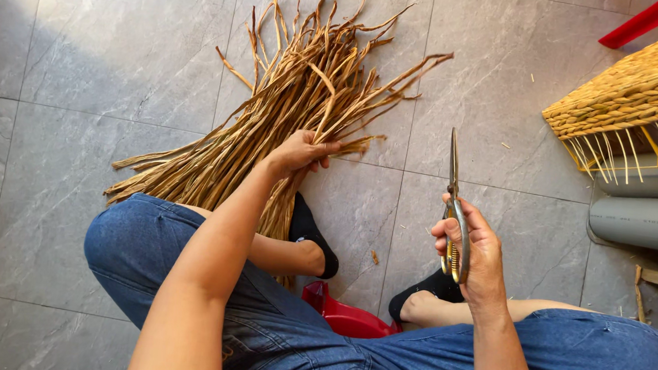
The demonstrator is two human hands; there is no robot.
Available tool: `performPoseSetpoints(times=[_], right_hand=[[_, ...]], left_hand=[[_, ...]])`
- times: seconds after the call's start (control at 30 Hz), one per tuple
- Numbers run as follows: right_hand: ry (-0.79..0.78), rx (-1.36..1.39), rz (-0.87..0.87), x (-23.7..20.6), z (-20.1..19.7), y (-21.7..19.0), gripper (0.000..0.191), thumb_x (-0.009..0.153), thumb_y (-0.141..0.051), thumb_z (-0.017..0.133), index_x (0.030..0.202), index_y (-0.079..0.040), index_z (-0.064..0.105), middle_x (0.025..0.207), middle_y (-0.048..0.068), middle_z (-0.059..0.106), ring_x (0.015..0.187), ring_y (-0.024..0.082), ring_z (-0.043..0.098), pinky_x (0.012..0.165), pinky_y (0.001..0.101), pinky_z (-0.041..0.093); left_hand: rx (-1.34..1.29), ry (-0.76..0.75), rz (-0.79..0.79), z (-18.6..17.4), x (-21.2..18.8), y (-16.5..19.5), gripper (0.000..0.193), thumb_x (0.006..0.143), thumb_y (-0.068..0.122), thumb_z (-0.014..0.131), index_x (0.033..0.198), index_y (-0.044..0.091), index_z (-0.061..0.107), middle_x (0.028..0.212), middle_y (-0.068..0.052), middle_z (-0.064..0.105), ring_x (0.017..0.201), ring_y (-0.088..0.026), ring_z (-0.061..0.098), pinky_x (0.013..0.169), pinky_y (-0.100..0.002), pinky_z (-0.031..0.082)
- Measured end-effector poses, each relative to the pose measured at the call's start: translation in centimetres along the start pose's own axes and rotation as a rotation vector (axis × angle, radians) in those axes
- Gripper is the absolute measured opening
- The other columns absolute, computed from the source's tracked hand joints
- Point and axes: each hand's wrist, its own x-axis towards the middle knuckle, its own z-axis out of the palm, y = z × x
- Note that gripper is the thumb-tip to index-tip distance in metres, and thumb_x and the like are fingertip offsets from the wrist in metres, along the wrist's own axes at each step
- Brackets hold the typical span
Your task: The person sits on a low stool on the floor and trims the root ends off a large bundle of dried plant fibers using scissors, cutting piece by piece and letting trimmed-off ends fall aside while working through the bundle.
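1. Reeds [272, 110]: dried brown bundle on the grey floor [80, 71], fanned out. Butt ends lie by the left knee at about 8 o'clock, loose tips splay toward 12 to 1 o'clock. Long axis runs roughly 7 to 1.
2. Left hand [300, 153]: on the bundle, fingers [324, 147] pinched together round a few strands near mid-length, pulling them up off the pile. How many strands, cannot tell.
3. Right hand [474, 251]: clear of the bundle at 4 o'clock from the left hand, well apart. Fingers closed round the handles of the scissors [454, 210].
4. Scissors: blades together, tip pointing to 12 o'clock, near upright. Yellow handle loops sit inside the grip.
5. Key relation: the reeds lie at 10 o'clock from the scissor tip, nothing in the gap between them. Blade axis is near parallel to the strand tips, not across them. Left hand is the nearer one and already touching; right hand touches only the tool.
6. Body: person seated low on a red stool [342, 317], jeans, dark socks, the bundle's lower end tucked under the left shin.
7. Surroundings: woven basket [634, 88], part finished, at 2 o'clock with loose stakes hanging from its edge; grey pipe [639, 221] below it at 3 o'clock; red plastic piece [647, 18] at the top right corner.
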Motion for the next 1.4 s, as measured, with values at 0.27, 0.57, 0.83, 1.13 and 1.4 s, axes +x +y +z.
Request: performPoseSetpoints(times=[0.27,0.57,0.83,1.13,1.4], right_hand=[[0.038,-0.063,-0.081,-1.4,-0.4,0.0,0.059,0.090,-0.030,0.076,0.139,-0.006,0.057,0.102,0.005,0.068,0.087,0.010,0.064,0.079,0.0237,0.055],[-0.083,-0.239,-0.012,-1.3,-1.0,3.7,0.059,0.084,-0.015,0.080,0.138,-0.006,0.057,0.104,0.003,0.066,0.094,0.009,0.063,0.085,0.0246,0.054],[-0.095,-0.303,0.022,0.1,0.5,5.2,0.065,0.083,-0.022,0.081,0.140,-0.006,0.055,0.100,0.003,0.067,0.093,0.009,0.065,0.082,0.0242,0.056],[-0.054,-0.385,0.116,0.0,1.8,3.8,0.065,0.081,-0.035,0.080,0.138,-0.011,0.059,0.085,-0.001,0.067,0.072,0.005,0.062,0.056,0.0215,0.050],[-0.073,-0.267,0.100,-0.5,2.6,3.8,0.057,0.080,-0.030,0.082,0.131,-0.009,0.066,0.067,-0.002,0.059,0.048,0.003,0.047,0.039,0.0198,0.037]], left_hand=[[-0.358,-0.234,0.174,2.2,-4.5,0.6,0.042,0.100,0.036,0.059,0.136,0.014,0.065,0.088,-0.002,0.073,0.062,-0.003,0.054,0.058,-0.019,0.048],[-0.378,-0.173,0.212,3.9,-5.2,-0.5,0.041,0.103,0.038,0.059,0.126,0.007,0.071,0.078,-0.004,0.071,0.054,-0.005,0.049,0.050,-0.019,0.041],[-0.488,-0.173,0.173,4.8,-4.2,-1.8,0.024,0.098,0.026,0.072,0.109,0.004,0.072,0.075,-0.006,0.071,0.049,-0.005,0.048,0.045,-0.019,0.036],[-0.449,-0.152,0.174,5.5,-4.7,-1.2,0.020,0.092,0.019,0.078,0.105,0.005,0.071,0.074,-0.004,0.070,0.050,-0.003,0.049,0.043,-0.018,0.033],[-0.454,-0.139,0.150,5.5,-4.9,-1.4,0.018,0.091,0.020,0.079,0.100,0.007,0.071,0.071,-0.004,0.069,0.048,-0.003,0.046,0.042,-0.017,0.031]])
